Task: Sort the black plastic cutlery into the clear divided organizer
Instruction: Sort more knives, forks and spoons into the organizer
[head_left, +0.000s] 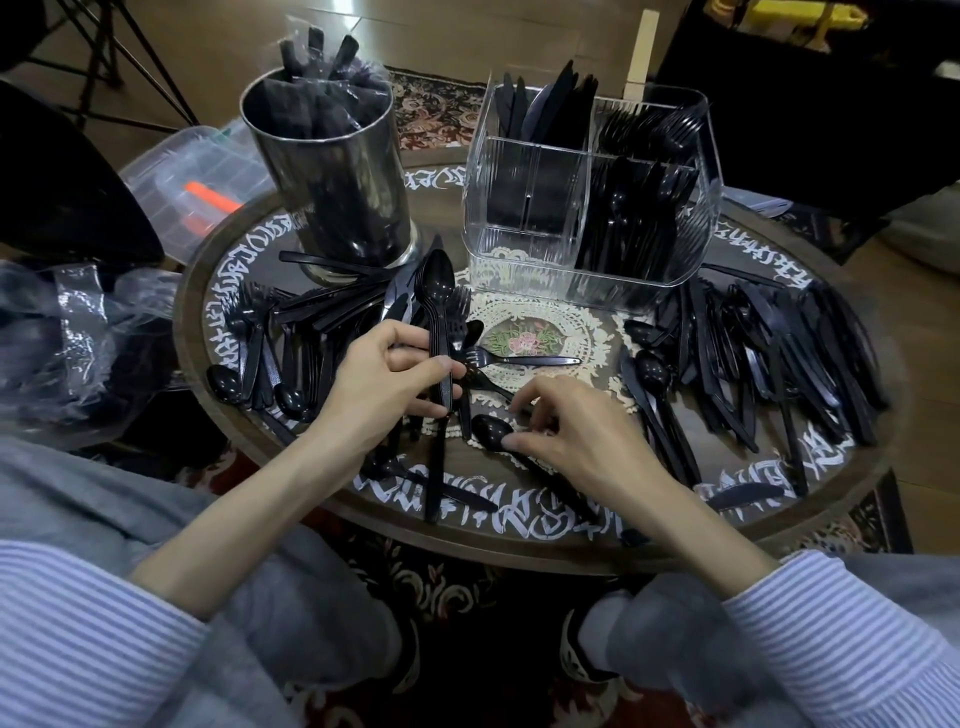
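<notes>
My left hand has its grip clamped on a stack of spoons, bowls pointing away from me, held upright over the middle of the bench. My right hand rests on the bench, its fingers curled onto a single spoon that lies flat, bowl toward the left; the grip is closing on it but the spoon is not yet lifted.

Status of the organizer, at the far side of the bench:
- Back left compartment: knives, standing upright.
- Back right compartment: forks, standing upright.
- Front right compartment: spoons, a good number, standing upright.
- Front left compartment: I see nothing in it, as far as the clear wall shows.

I judge the task to be partly done, perhaps less than half. Remaining work:
- A loose pile of mixed cutlery lies on the right of the bench.
- A second pile of forks, knives and spoons lies on the left, just beside my left hand.
- One fork lies alone on the lace mat in the centre.
- A metal canister at the far left holds wrapped cutlery, not yet opened.

The stack in my left hand belongs, in my judgement, with the spoons in the front right compartment, once the single spoon joins it.
</notes>
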